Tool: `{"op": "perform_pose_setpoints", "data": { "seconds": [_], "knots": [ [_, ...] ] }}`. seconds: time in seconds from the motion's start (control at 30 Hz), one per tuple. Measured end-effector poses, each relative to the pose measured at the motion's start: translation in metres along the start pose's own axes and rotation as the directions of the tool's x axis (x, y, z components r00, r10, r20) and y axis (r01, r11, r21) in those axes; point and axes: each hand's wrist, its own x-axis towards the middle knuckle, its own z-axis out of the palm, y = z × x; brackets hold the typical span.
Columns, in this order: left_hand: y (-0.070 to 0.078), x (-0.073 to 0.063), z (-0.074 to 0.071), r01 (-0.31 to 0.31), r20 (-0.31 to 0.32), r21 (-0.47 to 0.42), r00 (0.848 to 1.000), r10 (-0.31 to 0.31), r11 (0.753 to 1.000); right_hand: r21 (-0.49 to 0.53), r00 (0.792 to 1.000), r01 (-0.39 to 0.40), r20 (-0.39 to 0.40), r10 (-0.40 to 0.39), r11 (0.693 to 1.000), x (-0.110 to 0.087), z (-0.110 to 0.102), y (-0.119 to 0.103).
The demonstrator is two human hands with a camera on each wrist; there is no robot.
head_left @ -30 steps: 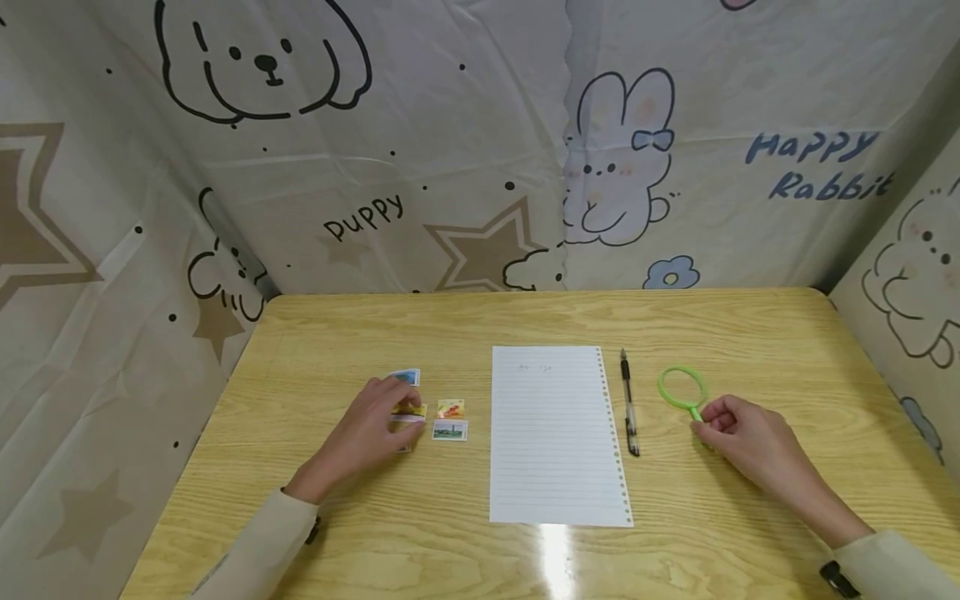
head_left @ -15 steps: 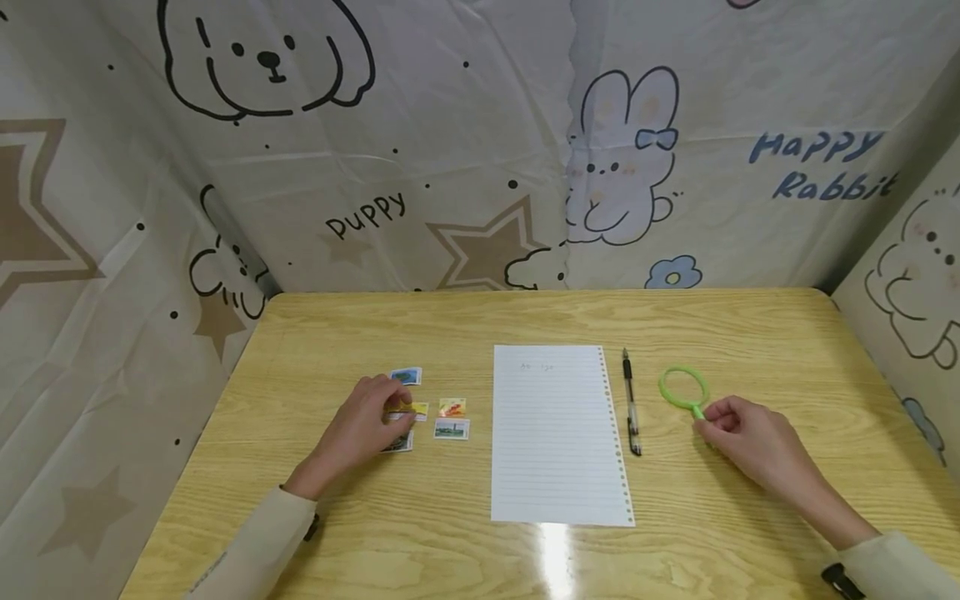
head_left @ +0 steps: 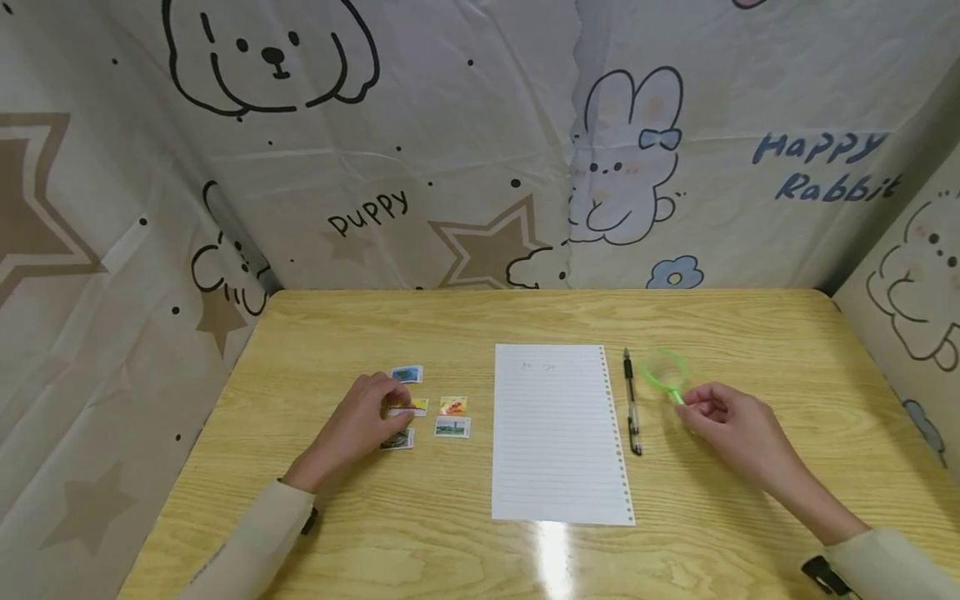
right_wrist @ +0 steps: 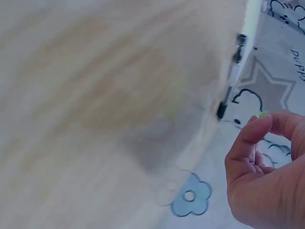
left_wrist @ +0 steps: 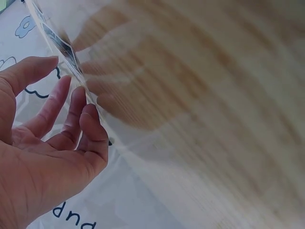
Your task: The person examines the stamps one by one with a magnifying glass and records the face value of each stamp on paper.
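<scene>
Beige sleeves (head_left: 251,540); black, apparently strap-like wristbands (head_left: 823,575).

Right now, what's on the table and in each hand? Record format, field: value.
left hand: at the left column of stamps, thumb and index tips apart, no grip visible
right hand: pinches handle of green magnifying glass
stamps: five visible; three by left hand, two between those and the paper
paper: lined, holes along right edge, faint writing near top, unreadable
pen: right of paper, tip away from the person
</scene>
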Motion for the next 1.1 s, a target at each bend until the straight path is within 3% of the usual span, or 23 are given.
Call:
{"op": "perform_pose_setpoints", "data": {
  "seconds": [0.27, 0.57, 1.1],
  "knots": [
    [-0.003, 0.002, 0.000, -0.011, 0.014, 0.004, 1.000, 0.011, 1.000, 0.083, 0.998, 0.047, 0.029, -0.049, 0.995, 0.008, 0.008, -0.033],
    [0.000, 0.003, 0.001, 0.021, 0.006, 0.027, 1.000, -0.021, 0.999, 0.179, 0.991, 0.103, 0.064, -0.116, 0.978, 0.017, 0.024, -0.068],
    [0.000, 0.003, 0.004, 0.018, -0.020, 0.054, 1.000, -0.017, 0.998, 0.267, 0.962, 0.175, 0.159, -0.223, 0.948, 0.027, 0.061, -0.110]
  ]
}}
